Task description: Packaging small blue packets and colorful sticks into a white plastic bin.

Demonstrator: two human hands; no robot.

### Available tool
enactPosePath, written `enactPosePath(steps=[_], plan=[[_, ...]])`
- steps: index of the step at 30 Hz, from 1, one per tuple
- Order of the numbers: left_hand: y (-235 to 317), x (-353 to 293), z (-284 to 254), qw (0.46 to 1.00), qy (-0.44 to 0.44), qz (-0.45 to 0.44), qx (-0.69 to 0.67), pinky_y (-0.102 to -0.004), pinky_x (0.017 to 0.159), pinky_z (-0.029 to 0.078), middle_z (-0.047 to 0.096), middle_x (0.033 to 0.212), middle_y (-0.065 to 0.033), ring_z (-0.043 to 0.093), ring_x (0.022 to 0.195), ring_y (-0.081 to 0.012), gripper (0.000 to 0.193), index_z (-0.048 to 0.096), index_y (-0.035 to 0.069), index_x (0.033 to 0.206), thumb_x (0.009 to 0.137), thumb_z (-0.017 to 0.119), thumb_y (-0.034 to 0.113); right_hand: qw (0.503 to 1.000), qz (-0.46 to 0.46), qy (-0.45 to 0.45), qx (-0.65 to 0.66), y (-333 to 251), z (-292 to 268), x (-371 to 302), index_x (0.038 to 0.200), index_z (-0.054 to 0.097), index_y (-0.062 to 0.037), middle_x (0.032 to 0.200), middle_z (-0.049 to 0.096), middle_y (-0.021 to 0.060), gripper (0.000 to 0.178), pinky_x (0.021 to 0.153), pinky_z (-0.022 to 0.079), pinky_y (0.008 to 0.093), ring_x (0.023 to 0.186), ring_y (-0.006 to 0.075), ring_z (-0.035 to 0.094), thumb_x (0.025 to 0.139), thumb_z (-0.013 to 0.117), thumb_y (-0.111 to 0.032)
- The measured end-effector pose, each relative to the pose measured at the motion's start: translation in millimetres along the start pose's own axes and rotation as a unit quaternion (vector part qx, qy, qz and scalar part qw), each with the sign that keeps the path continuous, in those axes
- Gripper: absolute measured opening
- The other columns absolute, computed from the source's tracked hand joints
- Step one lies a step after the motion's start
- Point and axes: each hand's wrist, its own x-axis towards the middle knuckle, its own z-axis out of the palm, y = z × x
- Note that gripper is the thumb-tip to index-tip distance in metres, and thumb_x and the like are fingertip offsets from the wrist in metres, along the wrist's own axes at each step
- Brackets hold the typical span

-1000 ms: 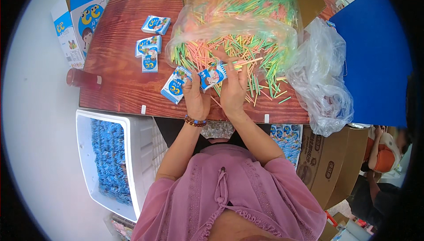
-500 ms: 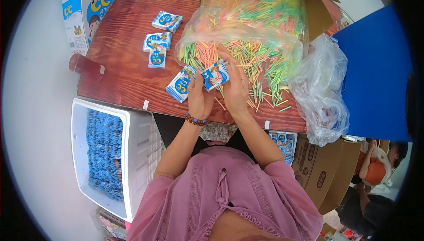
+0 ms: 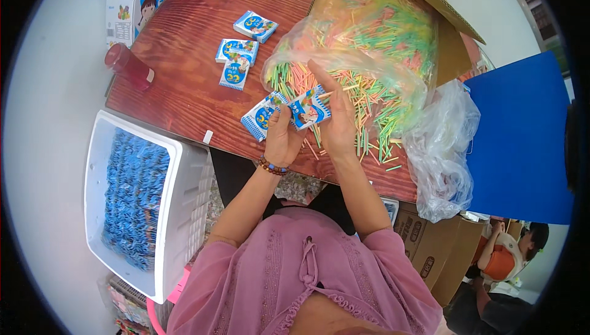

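Both my hands meet over the near part of the table, around a small blue-and-white packet. My left hand, with a beaded bracelet at the wrist, is closed with its thumb pressed at the packet's left edge. A second packet lies just left of that thumb, partly hidden by it. My right hand cups the packet's right side, forefinger stretched up and thumb hidden. A thin pale stick crosses its fingers. Beyond the hands, pink, yellow and green sticks spill from a clear plastic bag.
Three more packets, one of them a packet at the back, lie on the wooden table. A reddish jar stands at the left edge. Lower left, a white foam box holds many blue packets. Crumpled plastic hangs at the right.
The whole view has turned and shifted slightly, with the table's things appearing farther right. Both hands keep the same hold around the packet.
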Motion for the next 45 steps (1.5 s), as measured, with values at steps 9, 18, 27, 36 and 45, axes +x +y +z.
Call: enactPosePath(steps=[9,18,27,36,45], plan=[[2,3,-15,0.997,-0.06,0.009,0.043,-0.0432,0.104,0.04,0.053,0.132,-0.0096,0.052,0.119,-0.0227,0.049,0.044,0.006,0.132,0.096,0.051,0.038,0.999,0.005,-0.027,-0.031,2,2,4,0.138,0.037,0.0077,0.145,0.038,0.0199,0.054,0.111,0.025,0.0389,0.135,0.0277,0.035,0.101,0.033,-0.031],[3,3,-13,0.997,-0.073,-0.007,0.036,-0.0417,0.101,0.043,0.053,0.132,-0.0082,0.053,0.119,-0.0219,0.049,0.044,0.008,0.133,0.095,0.052,0.039,0.999,0.009,-0.043,-0.012,-1,0,7,0.137,0.035,0.0121,0.146,0.036,0.0199,0.057,0.114,0.019,0.0381,0.138,0.0278,0.029,0.099,0.032,-0.031],[18,5,-17,0.997,-0.068,0.013,0.037,-0.0406,0.097,0.045,0.055,0.13,-0.0046,0.053,0.118,-0.0197,0.05,0.047,0.008,0.131,0.093,0.056,0.04,0.995,-0.038,0.076,0.06,-20,-19,10,0.131,0.047,0.001,0.102,0.057,0.0117,0.047,0.089,0.041,0.034,0.097,0.0208,0.053,0.1,0.04,-0.033],[29,7,-9,0.995,-0.054,0.057,0.065,-0.0412,0.094,0.051,0.065,0.111,-0.009,0.063,0.104,-0.0211,0.021,0.063,0.001,0.108,0.097,0.051,0.013,0.968,0.065,0.021,-0.24,-11,0,-9,0.122,0.056,0.0024,0.065,0.047,-0.0017,0.033,0.053,0.036,0.0229,0.058,0.0062,0.042,0.1,0.045,-0.02],[22,8,-12,0.99,0.0,0.117,0.084,-0.039,0.09,0.052,0.062,0.117,-0.0093,0.061,0.106,-0.0215,0.032,0.054,0.0,0.12,0.097,0.052,0.021,0.961,0.056,0.013,-0.271,11,2,-11,0.097,0.061,-0.0007,0.065,0.038,-0.0072,0.018,0.051,0.027,0.0198,0.061,0.0015,0.033,0.098,0.049,-0.014]])
